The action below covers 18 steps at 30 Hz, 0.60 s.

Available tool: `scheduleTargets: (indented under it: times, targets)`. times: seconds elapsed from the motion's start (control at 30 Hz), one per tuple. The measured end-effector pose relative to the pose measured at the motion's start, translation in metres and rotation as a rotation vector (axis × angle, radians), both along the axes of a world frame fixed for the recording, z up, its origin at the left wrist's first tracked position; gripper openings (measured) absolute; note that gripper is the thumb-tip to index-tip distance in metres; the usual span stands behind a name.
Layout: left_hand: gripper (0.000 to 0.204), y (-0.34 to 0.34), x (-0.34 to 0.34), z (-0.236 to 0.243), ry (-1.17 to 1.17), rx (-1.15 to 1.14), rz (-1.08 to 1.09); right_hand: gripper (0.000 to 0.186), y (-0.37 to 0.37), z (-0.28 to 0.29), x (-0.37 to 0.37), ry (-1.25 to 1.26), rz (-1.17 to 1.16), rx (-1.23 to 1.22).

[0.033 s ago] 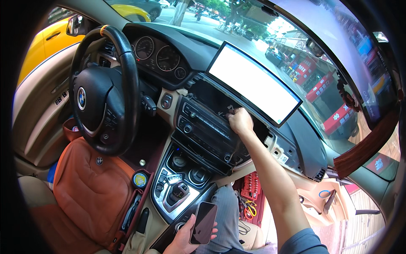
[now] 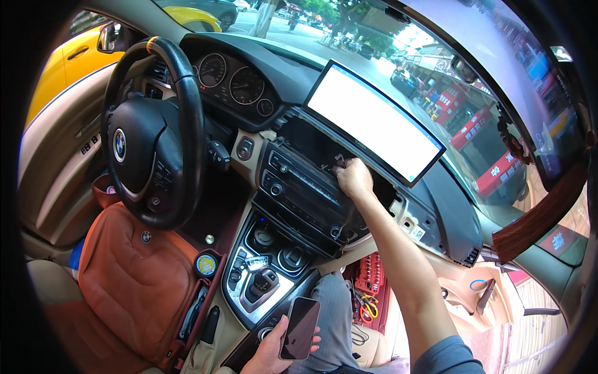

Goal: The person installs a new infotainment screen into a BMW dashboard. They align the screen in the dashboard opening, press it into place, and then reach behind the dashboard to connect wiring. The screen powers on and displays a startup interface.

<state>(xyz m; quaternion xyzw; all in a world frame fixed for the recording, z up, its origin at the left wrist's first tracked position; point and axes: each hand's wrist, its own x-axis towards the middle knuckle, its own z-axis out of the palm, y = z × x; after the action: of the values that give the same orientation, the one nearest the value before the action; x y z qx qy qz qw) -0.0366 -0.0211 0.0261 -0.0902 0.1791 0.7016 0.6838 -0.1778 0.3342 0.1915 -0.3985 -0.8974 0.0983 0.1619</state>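
My left hand [image 2: 270, 348] holds a black smartphone [image 2: 301, 330] low over the centre console, beside my leg [image 2: 331, 305]. My right hand [image 2: 354, 177] reaches into the open dashboard cavity [image 2: 302, 140], just below a wide screen [image 2: 370, 118] showing white. Its fingers are curled at a small pale piece [image 2: 340, 159] in the cavity; what exactly they grip is too small to make out. The radio and climate panel [image 2: 299, 184] lies directly under that hand, with the gear selector [image 2: 265, 283] farther down on the console.
The steering wheel [image 2: 187, 143] and orange driver's seat cover [image 2: 131, 280] are at the left. A red toolbox with bits [image 2: 369, 274] and pliers with yellow handles [image 2: 367, 311] lie beside my leg. A dashboard panel with exposed clips [image 2: 430, 227] sits at the right.
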Motion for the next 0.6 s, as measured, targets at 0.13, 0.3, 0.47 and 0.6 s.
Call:
scheduleTargets:
  times: [0.13,0.3,0.47,0.6]
  targets:
    - [0.072,0.000,-0.002,0.000,-0.010,-0.011,0.009,0.033,-0.007,0.001,0.007,0.067,0.038,0.076]
    - [0.071,0.000,-0.002,0.001,-0.009,-0.017,0.008,0.030,-0.017,0.005,0.008,-0.067,0.072,0.215]
    - [0.062,-0.002,0.001,0.007,-0.105,0.006,0.085,0.030,-0.019,0.008,0.007,-0.104,0.142,0.297]
    - [0.061,-0.002,0.001,0.009,-0.115,0.034,0.095,0.030,-0.022,0.009,0.015,-0.054,0.208,0.365]
